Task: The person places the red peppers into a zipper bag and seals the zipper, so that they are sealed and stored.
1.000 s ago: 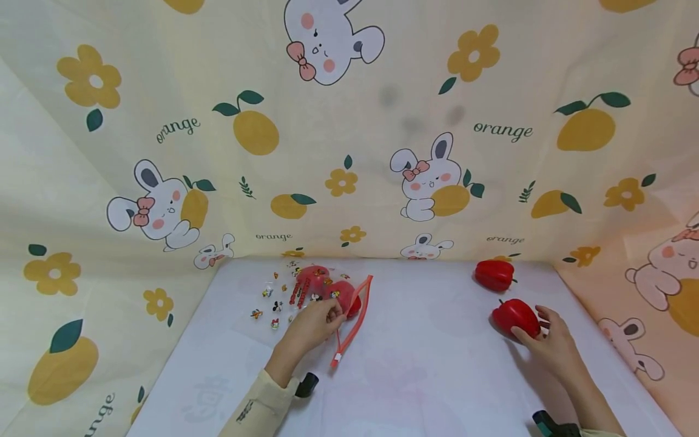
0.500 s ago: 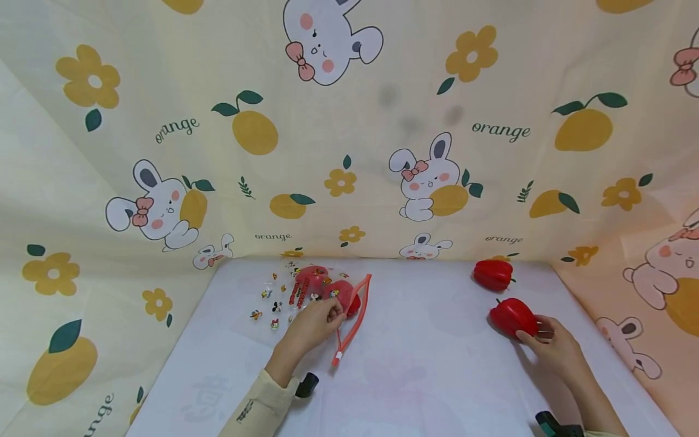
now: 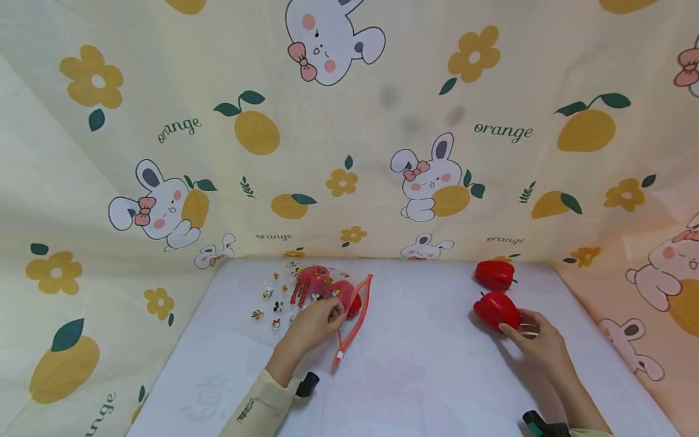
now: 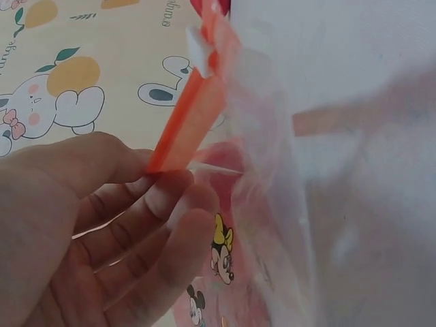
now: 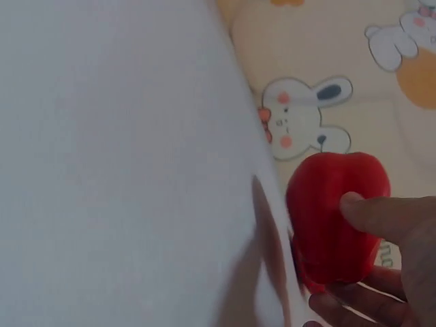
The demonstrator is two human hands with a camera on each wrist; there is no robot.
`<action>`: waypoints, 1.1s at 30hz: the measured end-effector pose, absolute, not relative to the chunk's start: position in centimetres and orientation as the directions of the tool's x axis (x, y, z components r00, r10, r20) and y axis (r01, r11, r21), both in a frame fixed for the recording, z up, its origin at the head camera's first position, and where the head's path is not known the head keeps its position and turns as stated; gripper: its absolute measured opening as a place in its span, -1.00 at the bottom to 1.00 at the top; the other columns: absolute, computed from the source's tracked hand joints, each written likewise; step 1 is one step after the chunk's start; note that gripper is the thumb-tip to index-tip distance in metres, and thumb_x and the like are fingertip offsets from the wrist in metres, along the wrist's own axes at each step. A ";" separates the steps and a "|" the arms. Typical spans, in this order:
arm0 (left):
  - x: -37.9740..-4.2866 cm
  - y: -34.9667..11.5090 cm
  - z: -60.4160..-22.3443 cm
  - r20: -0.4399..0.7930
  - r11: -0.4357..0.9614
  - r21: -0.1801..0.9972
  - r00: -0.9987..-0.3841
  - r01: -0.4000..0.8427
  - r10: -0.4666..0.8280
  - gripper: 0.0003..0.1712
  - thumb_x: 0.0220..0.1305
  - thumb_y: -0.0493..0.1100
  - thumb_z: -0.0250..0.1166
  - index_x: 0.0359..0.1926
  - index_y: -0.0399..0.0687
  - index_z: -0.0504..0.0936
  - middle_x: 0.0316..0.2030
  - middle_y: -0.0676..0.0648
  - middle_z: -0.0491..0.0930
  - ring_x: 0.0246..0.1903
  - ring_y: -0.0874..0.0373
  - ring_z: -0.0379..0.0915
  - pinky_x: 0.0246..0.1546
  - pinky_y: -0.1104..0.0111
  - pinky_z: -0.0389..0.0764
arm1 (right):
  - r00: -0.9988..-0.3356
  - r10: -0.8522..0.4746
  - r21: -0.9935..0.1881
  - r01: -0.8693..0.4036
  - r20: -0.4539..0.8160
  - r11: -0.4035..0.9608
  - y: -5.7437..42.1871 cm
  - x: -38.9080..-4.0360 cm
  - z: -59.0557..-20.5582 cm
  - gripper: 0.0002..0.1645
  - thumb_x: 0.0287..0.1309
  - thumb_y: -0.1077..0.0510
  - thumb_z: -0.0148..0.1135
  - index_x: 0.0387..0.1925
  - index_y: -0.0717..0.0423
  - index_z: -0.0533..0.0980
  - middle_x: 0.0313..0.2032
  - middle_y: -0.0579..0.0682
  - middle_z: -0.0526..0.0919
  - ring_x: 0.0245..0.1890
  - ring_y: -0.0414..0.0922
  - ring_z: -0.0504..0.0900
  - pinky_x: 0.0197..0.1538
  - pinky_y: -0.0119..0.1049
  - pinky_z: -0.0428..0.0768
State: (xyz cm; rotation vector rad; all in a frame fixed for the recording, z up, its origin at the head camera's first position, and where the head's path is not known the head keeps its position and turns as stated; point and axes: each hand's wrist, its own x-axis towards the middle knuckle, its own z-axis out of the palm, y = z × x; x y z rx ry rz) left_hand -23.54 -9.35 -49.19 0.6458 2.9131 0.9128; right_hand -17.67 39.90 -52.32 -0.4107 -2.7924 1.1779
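My left hand (image 3: 314, 325) pinches the orange zip edge (image 4: 180, 129) of a clear zip bag (image 3: 277, 306) printed with small cartoon figures. The bag lies at the left of the table, its mouth facing right and spread apart. Red rounded things (image 3: 312, 279) show through its plastic, partly hidden by the prints and my hand. At the right, my right hand (image 3: 540, 343) grips a red bell pepper (image 3: 497, 309), thumb on its near side, stem end pointing away. In the right wrist view the thumb presses the pepper (image 5: 327, 211) and the other fingers are behind and below it.
Another red bell pepper (image 3: 494, 275) lies on the white table (image 3: 415, 376) just behind the held one, near the far right corner. A cream cloth (image 3: 371, 152) with rabbits and oranges hangs behind the table and along its sides. A white slider (image 3: 340, 355) sits on the zip.
My right hand has closed its grip on the near pepper and carried it left and slightly away from me. My left hand and the bag have stayed in place.
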 end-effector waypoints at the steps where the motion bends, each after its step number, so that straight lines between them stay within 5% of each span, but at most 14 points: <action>1: -23.5 -9.4 -49.2 0.102 0.742 0.551 -0.913 0.382 0.394 -0.92 0.48 -0.12 0.42 -0.17 0.09 0.64 -0.43 0.17 0.51 -0.37 0.24 0.41 -0.37 0.41 0.48 | -0.963 0.269 -0.719 0.196 -0.013 0.666 39.5 -17.7 -52.4 0.11 0.34 -0.31 0.42 0.53 0.35 0.22 0.32 0.47 0.46 0.24 0.39 0.54 -0.02 -0.18 0.76; 4: -23.4 -9.4 -49.3 0.094 0.741 0.554 -0.913 0.379 0.396 -0.92 0.48 -0.12 0.41 -0.16 0.10 0.64 -0.42 0.17 0.51 -0.37 0.24 0.41 -0.36 0.41 0.48 | -0.971 0.239 -0.733 0.152 0.015 0.663 38.6 -17.7 -52.5 0.07 0.34 -0.30 0.43 0.52 0.33 0.26 0.31 0.43 0.49 0.22 0.35 0.56 -0.14 -0.49 0.64; 8: -23.3 -9.3 -49.3 0.086 0.740 0.561 -0.915 0.371 0.394 -0.92 0.49 -0.11 0.40 -0.17 0.12 0.63 -0.42 0.17 0.51 -0.37 0.24 0.42 -0.36 0.41 0.48 | -0.979 0.202 -0.746 0.105 0.040 0.658 37.4 -17.9 -52.6 0.04 0.33 -0.26 0.46 0.50 0.33 0.28 0.29 0.42 0.53 0.21 0.32 0.58 -0.17 -0.62 0.54; 24: -23.6 -9.4 -49.1 0.092 0.742 0.551 -0.912 0.382 0.400 -0.91 0.48 -0.11 0.41 -0.18 0.12 0.63 -0.44 0.18 0.51 -0.38 0.25 0.41 -0.38 0.40 0.46 | -0.993 0.069 -0.752 -0.023 0.091 0.659 32.0 -19.2 -51.8 -0.07 0.27 -0.15 0.55 0.48 0.20 0.38 0.21 0.27 0.64 0.16 0.20 0.64 -0.03 -0.48 0.59; 33: -23.7 -9.5 -49.1 0.108 0.755 0.529 -0.913 0.389 0.394 -0.93 0.46 -0.10 0.43 -0.14 0.15 0.67 -0.25 0.14 0.57 -0.26 0.21 0.45 -0.24 0.34 0.55 | -0.994 -0.014 -0.771 -0.089 0.104 0.630 29.5 -19.9 -51.8 -0.12 0.26 -0.09 0.56 0.47 0.14 0.40 0.23 0.21 0.66 0.16 0.14 0.67 0.02 -0.35 0.67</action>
